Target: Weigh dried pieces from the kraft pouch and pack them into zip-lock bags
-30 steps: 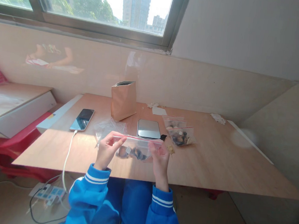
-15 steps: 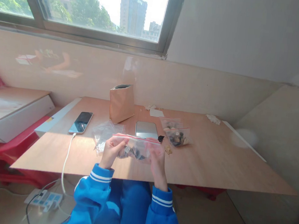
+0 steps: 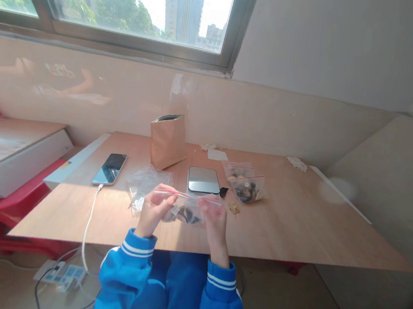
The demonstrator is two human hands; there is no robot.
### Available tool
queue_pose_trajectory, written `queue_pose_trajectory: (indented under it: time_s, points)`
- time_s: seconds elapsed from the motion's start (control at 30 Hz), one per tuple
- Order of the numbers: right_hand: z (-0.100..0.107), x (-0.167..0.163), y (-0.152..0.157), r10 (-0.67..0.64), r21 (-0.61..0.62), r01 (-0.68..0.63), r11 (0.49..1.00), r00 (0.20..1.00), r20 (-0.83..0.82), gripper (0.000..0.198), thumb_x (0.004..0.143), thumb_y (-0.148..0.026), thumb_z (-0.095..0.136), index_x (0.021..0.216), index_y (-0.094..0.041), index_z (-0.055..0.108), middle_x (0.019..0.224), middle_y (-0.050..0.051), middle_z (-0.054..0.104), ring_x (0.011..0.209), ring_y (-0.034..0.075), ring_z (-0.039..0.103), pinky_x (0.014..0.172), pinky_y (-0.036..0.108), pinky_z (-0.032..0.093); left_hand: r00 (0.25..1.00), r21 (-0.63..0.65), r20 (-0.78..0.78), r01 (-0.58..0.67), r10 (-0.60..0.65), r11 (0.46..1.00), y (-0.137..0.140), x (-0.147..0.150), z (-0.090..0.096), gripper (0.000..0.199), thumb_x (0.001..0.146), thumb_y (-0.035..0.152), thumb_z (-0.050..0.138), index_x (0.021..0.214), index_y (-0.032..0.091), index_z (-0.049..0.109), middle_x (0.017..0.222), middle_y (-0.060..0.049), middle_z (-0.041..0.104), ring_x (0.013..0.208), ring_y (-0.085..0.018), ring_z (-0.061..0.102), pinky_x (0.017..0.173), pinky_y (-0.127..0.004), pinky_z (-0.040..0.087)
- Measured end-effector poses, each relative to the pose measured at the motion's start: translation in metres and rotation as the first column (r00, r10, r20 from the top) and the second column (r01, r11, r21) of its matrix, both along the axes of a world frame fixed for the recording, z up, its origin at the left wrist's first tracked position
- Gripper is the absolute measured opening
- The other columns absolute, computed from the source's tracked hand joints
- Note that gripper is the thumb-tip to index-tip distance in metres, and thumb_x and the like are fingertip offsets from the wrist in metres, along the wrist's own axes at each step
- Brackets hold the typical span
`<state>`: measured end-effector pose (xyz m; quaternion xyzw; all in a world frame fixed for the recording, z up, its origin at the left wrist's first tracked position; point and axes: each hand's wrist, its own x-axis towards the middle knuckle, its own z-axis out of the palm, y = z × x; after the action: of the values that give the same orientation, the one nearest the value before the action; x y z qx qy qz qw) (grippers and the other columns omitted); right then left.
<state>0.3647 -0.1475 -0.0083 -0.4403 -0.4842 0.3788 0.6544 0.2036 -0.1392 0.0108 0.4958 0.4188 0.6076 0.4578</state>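
Observation:
Between both hands, near the table's front edge, is a clear zip bag [image 3: 187, 215] with a red seal line along its top and dark and pale dried pieces inside. My left hand [image 3: 154, 210] pinches the left end of its top edge, thumb over the plastic. At the other end my right hand [image 3: 214, 224] grips the seal, its fingers partly behind the plastic. Just beyond the bag lies a flat silver scale-like device [image 3: 203, 179]. Flat clear plastic bags [image 3: 140, 184] lie left of my left hand.
Two filled zip bags [image 3: 247, 191] lie right of the device, near a dark scrap [image 3: 223, 191] and a yellowish piece [image 3: 234, 207]. A brown paper pouch [image 3: 168, 143] stands open behind. A phone [image 3: 110, 169] with a white cable [image 3: 90, 221] lies left. White paper [image 3: 217, 154] lies at the back.
My right hand has shifted slightly left along the bag's top edge, bringing the hands a little closer. The bag sits slightly lower, and the view has tilted a little.

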Motion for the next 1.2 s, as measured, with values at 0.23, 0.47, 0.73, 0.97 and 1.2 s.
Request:
queue_pose_trajectory:
  time_s: [0.23, 0.47, 0.73, 0.97, 1.2]
  points:
    - [0.000, -0.004, 0.008, 0.048, -0.039, -0.052, 0.998, 0.992, -0.114, 0.015, 0.076, -0.036, 0.071, 0.074, -0.021, 0.067, 0.074, -0.001, 0.066, 0.069, 0.015, 0.061, 0.067, 0.028, 0.051, 1.000, -0.007, -0.024, 0.019, -0.019, 1.000, 0.001, 0.001, 0.004, 0.025, 0.073, 0.040, 0.072, 0.077, 0.015, 0.070, 0.082, -0.005, 0.066, 0.071, -0.015, 0.063, 0.065, -0.025, 0.052]
    - [-0.002, -0.011, 0.003, 0.246, -0.083, -0.257, 0.963, 0.962, -0.117, 0.022, 0.075, -0.038, 0.072, 0.088, -0.020, 0.071, 0.084, 0.003, 0.072, 0.077, 0.019, 0.067, 0.073, 0.034, 0.056, 0.999, -0.061, -0.024, 0.046, -0.048, 0.997, -0.002, 0.002, -0.002, 0.022, 0.073, 0.037, 0.073, 0.076, 0.015, 0.072, 0.077, -0.004, 0.066, 0.070, -0.015, 0.063, 0.064, -0.023, 0.051]
    - [-0.002, -0.015, 0.003, 0.007, -0.079, -0.005, 0.997, 1.000, 0.020, 0.024, 0.076, -0.038, 0.072, 0.064, -0.019, 0.062, 0.058, -0.003, 0.059, 0.054, 0.013, 0.054, 0.052, 0.025, 0.045, 0.996, -0.057, -0.081, -0.037, 0.032, 0.998, -0.005, 0.004, -0.006, 0.021, 0.074, 0.038, 0.072, 0.071, 0.017, 0.071, 0.075, -0.003, 0.067, 0.066, -0.014, 0.063, 0.057, -0.023, 0.051]
    - [-0.002, -0.006, 0.004, 0.070, -0.101, -0.070, 0.992, 0.998, -0.001, 0.020, 0.076, -0.038, 0.072, 0.074, -0.019, 0.068, 0.067, 0.000, 0.065, 0.062, 0.015, 0.058, 0.058, 0.027, 0.047, 0.995, -0.050, -0.098, -0.035, 0.030, 0.998, -0.005, 0.010, -0.003, 0.022, 0.073, 0.039, 0.072, 0.071, 0.017, 0.073, 0.074, -0.003, 0.066, 0.060, -0.013, 0.060, 0.047, -0.021, 0.046]
    - [-0.001, 0.003, 0.004, 0.201, -0.110, -0.197, 0.974, 0.979, 0.033, 0.023, 0.083, -0.041, 0.065, 0.090, -0.020, 0.074, 0.087, 0.004, 0.070, 0.081, 0.019, 0.064, 0.073, 0.030, 0.052, 0.998, -0.088, -0.062, 0.017, -0.023, 0.996, 0.000, 0.002, -0.008, 0.025, 0.074, 0.041, 0.072, 0.074, 0.016, 0.073, 0.073, -0.003, 0.066, 0.057, -0.012, 0.058, 0.046, -0.021, 0.045]
